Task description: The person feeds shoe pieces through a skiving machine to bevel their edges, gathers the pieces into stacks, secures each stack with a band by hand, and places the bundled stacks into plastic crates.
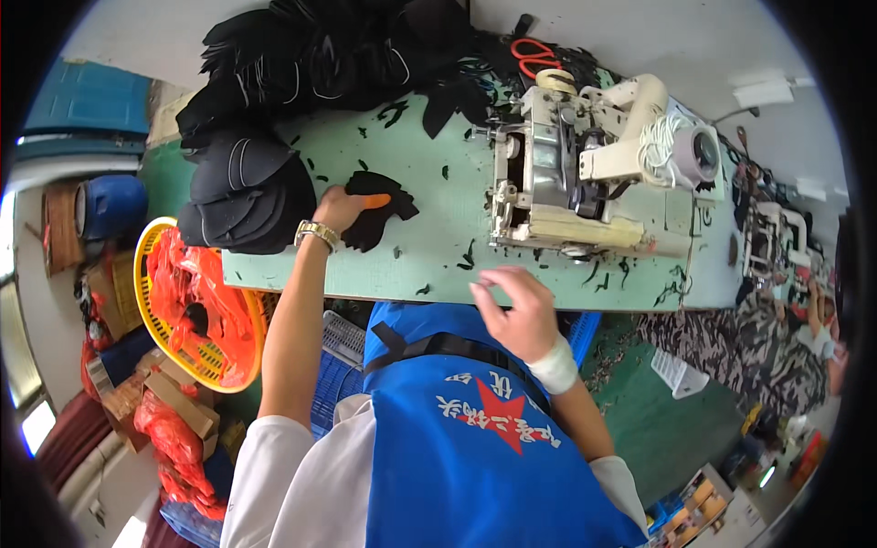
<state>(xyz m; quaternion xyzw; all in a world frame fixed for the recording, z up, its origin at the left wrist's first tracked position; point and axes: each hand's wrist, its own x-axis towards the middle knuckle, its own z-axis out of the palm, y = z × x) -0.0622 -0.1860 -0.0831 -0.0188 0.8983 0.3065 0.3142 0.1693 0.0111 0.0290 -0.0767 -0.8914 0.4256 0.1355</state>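
Note:
My left hand, with a watch at the wrist and an orange cover on one digit, is closed on a black fabric piece at the table's left part. The covered digit lies across the cloth; my other fingers are partly hidden. Just left of it stands a stack of curved black fabric pieces. Over the table's front edge, my right hand is raised with fingers loosely bent and apart, nothing in them. It has a pale band round the wrist and is nearest to the sewing machine.
Large heaps of black pieces cover the table's far left. Red-handled scissors lie behind the machine. Black scraps are scattered over the green tabletop. A yellow basket with red plastic bags stands left. Another person sits far right.

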